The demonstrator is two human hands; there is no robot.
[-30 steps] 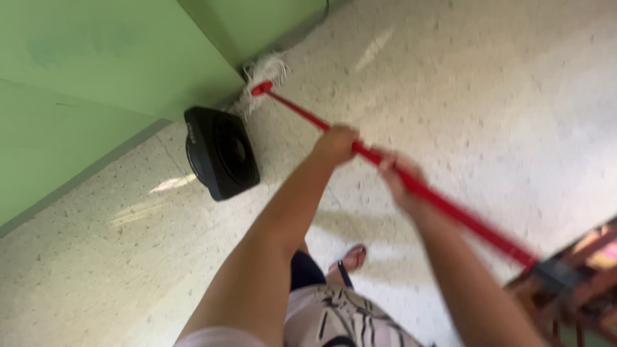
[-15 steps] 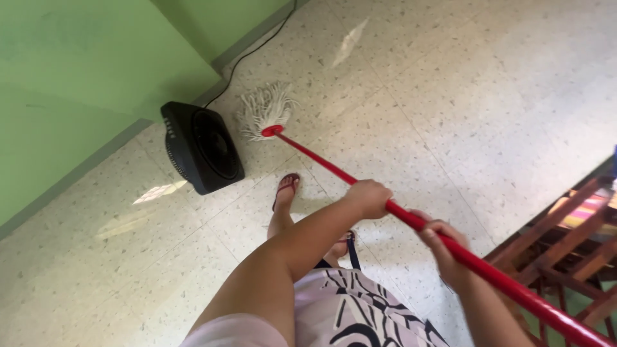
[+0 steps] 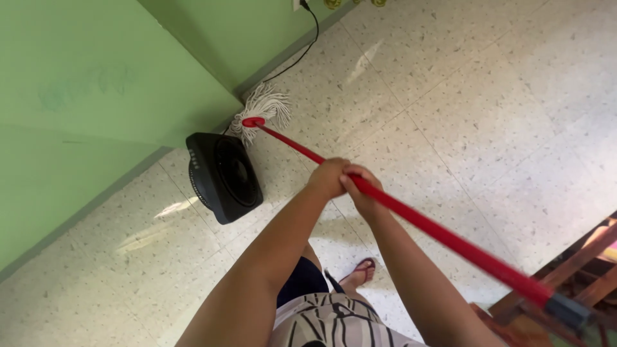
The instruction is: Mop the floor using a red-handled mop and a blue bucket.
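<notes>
Both my hands grip the red handle (image 3: 443, 236) of a mop. My left hand (image 3: 328, 177) is wrapped around the handle further down, and my right hand (image 3: 361, 190) holds it just behind, the two touching. The white string mop head (image 3: 265, 108) lies on the speckled floor tiles (image 3: 488, 109) at the foot of the green wall (image 3: 103, 77), right behind a black box fan (image 3: 223, 176). The handle's dark grey end cap (image 3: 569, 312) sticks out at the lower right.
The black fan stands on the floor by the wall corner, its black cord (image 3: 302, 51) running up to the wall. Brown wooden furniture (image 3: 572, 270) stands at the lower right. My sandalled foot (image 3: 361, 272) is below my arms.
The mop head has been pushed away from me into the wall corner behind the fan. My hands have slid together on the handle. My view has shifted slightly.
</notes>
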